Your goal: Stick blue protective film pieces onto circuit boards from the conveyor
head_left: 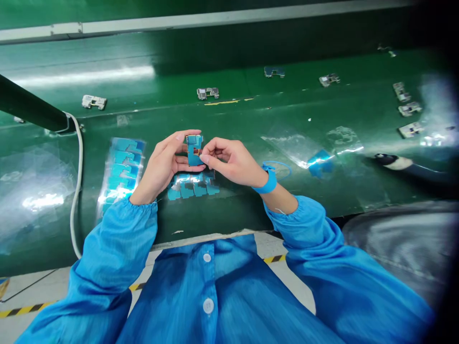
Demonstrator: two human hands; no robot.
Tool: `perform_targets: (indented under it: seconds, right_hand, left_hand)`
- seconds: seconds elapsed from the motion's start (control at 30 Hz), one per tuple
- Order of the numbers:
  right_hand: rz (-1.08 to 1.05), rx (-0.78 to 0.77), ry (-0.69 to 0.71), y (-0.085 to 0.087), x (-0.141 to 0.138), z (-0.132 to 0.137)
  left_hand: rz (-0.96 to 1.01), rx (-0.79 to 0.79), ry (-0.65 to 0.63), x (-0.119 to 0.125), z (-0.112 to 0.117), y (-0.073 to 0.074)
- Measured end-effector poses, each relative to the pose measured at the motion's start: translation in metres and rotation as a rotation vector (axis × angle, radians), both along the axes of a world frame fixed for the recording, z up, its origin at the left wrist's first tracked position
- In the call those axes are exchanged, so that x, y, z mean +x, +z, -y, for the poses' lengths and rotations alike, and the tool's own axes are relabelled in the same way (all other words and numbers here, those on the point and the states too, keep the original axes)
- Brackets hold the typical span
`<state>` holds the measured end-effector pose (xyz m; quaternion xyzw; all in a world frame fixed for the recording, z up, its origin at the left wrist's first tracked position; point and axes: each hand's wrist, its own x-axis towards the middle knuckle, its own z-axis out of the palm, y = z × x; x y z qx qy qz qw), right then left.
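A small blue-faced circuit board (194,152) is held upright above the bench by its edges, between the fingers and thumb of my left hand (165,160). My right hand (233,161) is closed in a pinch at the board's right edge, thumb and forefinger touching it; whether a bit of film sits between those fingertips is hidden. A blue wrist strap (269,180) circles my right wrist. Just below the hands lies a strip of blue cut film pieces (193,186). A longer sheet of blue film pieces (124,165) lies left of my left hand.
Several circuit boards, among them one board (207,93) straight ahead and another (93,102) to the left, lie along the green bench (236,119). A white cable (77,191) runs down the left. Clear film with a blue piece (320,163) lies right. Another person's sleeve (423,169) shows far right.
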<state>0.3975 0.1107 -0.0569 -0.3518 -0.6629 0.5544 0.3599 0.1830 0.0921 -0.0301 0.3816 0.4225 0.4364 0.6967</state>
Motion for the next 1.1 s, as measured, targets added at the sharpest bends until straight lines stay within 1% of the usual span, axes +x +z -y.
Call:
perform_targets:
  seconds: [0.1, 0.3, 0.47, 0.7, 0.93, 1.1]
  right_hand:
    - [-0.008, 0.003, 0.004, 0.0013, -0.0002, 0.0005]
    - [0.001, -0.003, -0.033, 0.0018, 0.0008, 0.0005]
    - [0.002, -0.001, -0.033, 0.0000, 0.0012, 0.0004]
    - [-0.001, 0.000, -0.061, -0.0003, 0.0008, 0.0015]
    - [0.005, 0.014, -0.066, -0.0016, 0.0000, 0.0016]
    - [0.002, 0.035, -0.078, -0.0036, -0.0008, 0.0013]
  left_hand:
    - [-0.003, 0.015, -0.004, 0.0004, 0.0002, -0.0010]
    - [-0.027, 0.033, -0.008, 0.0007, 0.0009, -0.0017]
    - [-0.035, 0.015, 0.012, 0.0013, 0.0009, -0.0021]
    - [-0.096, 0.034, 0.008, 0.0019, 0.0017, -0.0017]
    - [-0.044, 0.013, 0.016, 0.0021, 0.0011, -0.0026]
    - [-0.090, 0.049, 0.011, 0.0029, 0.0015, -0.0049]
